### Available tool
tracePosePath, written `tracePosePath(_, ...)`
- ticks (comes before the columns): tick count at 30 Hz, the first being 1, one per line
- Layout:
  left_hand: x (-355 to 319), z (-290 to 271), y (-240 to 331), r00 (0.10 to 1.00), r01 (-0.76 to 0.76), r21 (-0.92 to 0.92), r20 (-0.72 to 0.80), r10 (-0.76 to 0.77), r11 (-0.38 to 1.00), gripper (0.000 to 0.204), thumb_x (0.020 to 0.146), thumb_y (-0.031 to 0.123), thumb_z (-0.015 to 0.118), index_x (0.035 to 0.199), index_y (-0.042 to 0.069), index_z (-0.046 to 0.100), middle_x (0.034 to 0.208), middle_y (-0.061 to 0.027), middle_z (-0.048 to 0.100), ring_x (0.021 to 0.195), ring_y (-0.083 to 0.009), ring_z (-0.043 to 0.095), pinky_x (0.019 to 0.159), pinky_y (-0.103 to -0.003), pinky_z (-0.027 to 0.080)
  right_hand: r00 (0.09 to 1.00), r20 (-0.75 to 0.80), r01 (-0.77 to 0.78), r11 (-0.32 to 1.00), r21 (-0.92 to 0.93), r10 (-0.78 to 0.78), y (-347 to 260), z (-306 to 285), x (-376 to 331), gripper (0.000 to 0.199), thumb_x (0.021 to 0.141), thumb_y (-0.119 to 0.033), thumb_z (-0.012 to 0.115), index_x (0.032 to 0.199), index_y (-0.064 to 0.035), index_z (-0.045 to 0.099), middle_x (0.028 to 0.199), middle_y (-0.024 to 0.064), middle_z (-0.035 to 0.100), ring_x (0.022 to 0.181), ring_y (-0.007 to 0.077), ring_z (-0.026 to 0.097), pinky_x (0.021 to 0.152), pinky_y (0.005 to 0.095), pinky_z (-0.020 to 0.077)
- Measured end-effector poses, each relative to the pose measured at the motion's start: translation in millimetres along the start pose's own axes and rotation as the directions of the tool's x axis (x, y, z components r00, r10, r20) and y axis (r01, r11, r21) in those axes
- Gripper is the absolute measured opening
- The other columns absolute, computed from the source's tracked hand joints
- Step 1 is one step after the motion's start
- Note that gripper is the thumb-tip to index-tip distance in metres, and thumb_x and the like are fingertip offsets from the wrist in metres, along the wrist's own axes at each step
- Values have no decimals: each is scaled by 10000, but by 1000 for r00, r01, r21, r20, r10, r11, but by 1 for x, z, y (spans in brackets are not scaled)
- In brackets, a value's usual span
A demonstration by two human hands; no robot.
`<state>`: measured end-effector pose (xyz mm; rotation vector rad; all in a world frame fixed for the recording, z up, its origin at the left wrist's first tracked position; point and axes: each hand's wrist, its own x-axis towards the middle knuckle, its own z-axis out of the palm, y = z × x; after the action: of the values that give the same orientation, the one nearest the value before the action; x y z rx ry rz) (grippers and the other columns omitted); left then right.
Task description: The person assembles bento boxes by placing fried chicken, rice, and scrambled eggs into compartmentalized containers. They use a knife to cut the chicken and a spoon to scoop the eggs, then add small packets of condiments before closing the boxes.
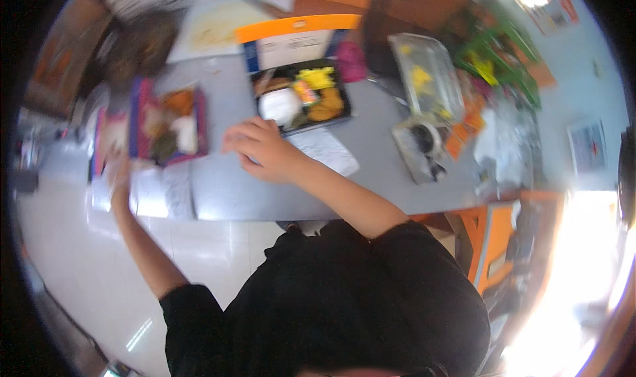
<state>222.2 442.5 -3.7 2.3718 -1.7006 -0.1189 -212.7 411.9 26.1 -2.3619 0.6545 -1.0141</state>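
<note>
Evidently two meals are laid out along the near edge of a grey table (371,122), each within reach of one arm. The right hand (264,150) rests palm down on the tabletop just below the black meal tray (301,95), its fingers curled loosely and close together, the fingertips touching or nearly touching the tray's near rim; it grips nothing that I can make out, and seems placed there to steady or nudge the tray. That tray sits square to the person, showing white rice, yellow pieces and fried brown pieces in its compartments, with a printed paper slip (324,150) lying just beside the hand. The left hand (118,172) is stretched out to the far left and is blurred, so whether its fingers are spread or pinching cannot be told; it lies at the lower left corner of a red-rimmed meal tray (169,124), next to white papers (162,193) that overhang the table's edge. Behind the black tray stands an orange and white box (297,39). To the right, well apart from both hands, lie a clear plastic lid (427,76) and a small clear container (424,148), set out of the way
</note>
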Motion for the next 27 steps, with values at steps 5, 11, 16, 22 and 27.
tracePosePath(5,-39,-14,36,920,46,-667,-261,-291,743,421,944,166,490,1328,1,442,1291,-130,537,1185,-250,515,1041,-339,362,839,-444,-507,747,-431,314,15,-194,-141,287,650,75,571,875,-77,661,940,116,618,894,302,602,790,387,488)
tracePosePath(11,-72,-7,211,730,-479,-592,-679,-81,649,250,860,-20,543,1107,5,574,1108,-140,625,1011,-256,597,929,-372,463,577,-360,-766,333,-549,734,117,-316,-240,248,819,-80,550,1036,-80,671,992,171,629,964,352,573,862,428,464)
tracePosePath(16,-88,15,387,592,-794,-342,-619,516,503,184,837,130,630,993,33,646,1102,-118,631,1061,-271,590,937,-439,483,534,-159,-713,342,-612,830,178,-327,-248,269,844,-131,498,1035,-50,670,982,243,633,967,381,602,869,454,469)
tracePosePath(22,-56,95,607,605,-548,-656,117,787,519,580,830,242,606,1349,52,432,1339,-183,496,1170,-286,531,994,-388,420,680,-18,-554,498,-667,733,185,-349,-253,228,864,-88,454,925,21,644,950,259,632,920,392,631,803,455,504)
tracePosePath(27,-56,140,669,642,-686,-251,233,730,683,932,813,397,649,1469,0,119,1528,-210,142,1391,-331,238,1118,-412,268,655,-243,-710,473,-521,715,194,-329,-243,217,853,-69,455,945,18,632,954,232,643,894,386,633,793,447,507)
